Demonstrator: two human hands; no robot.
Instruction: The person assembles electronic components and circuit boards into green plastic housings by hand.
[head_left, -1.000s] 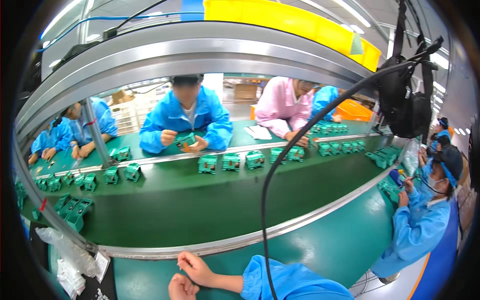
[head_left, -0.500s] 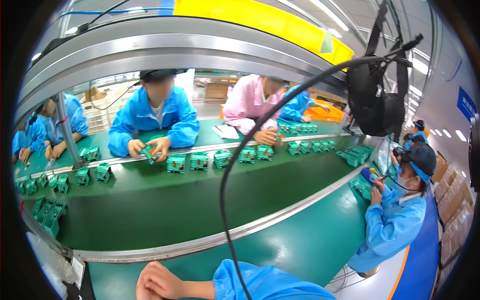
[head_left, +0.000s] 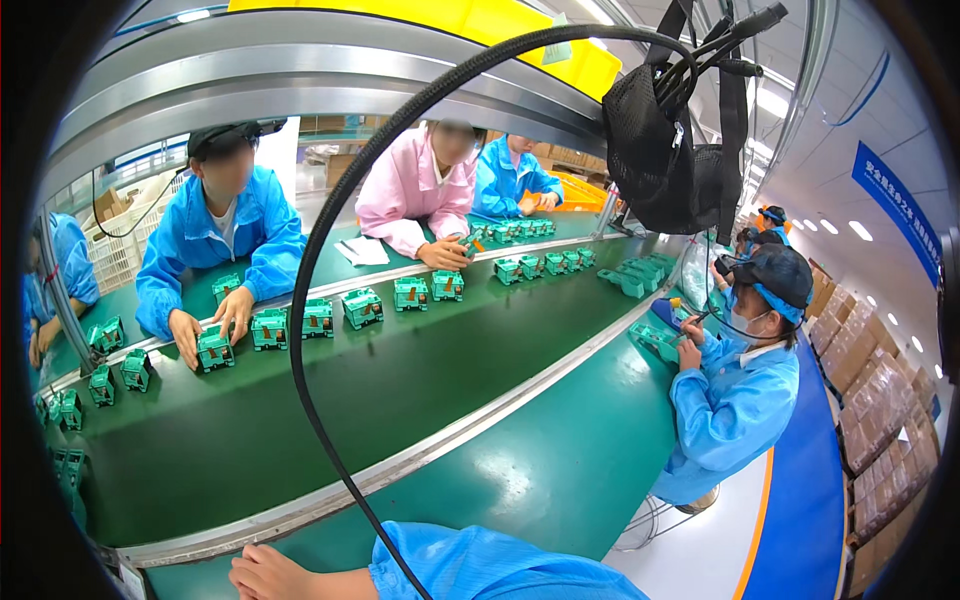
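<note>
And here's the right hand (head_left: 268,574), low in the picture, reaching in from the right with the wrist straight and the knuckles uppermost! The forearm lies almost level across the near bench (head_left: 490,490), its blue sleeve (head_left: 480,562) bunched just behind the wrist. The fingers curl in, pointing left; the lower edge cuts them off, so I can't tell whether they grip anything. The left hand is out of sight, its state impossible to call.

Just ahead of the right hand runs the metal rail (head_left: 400,473), and beyond it the dark green belt (head_left: 420,390). There go the green units (head_left: 410,294), lined up along the belt's far side, well apart from the hand! Ahead and slightly left, a co-worker's hands (head_left: 237,312) flank one unit. Away to the right, another co-worker (head_left: 735,400) handles a green part (head_left: 657,342) at the bench. A black cable (head_left: 298,340) loops down past the sleeve.
</note>
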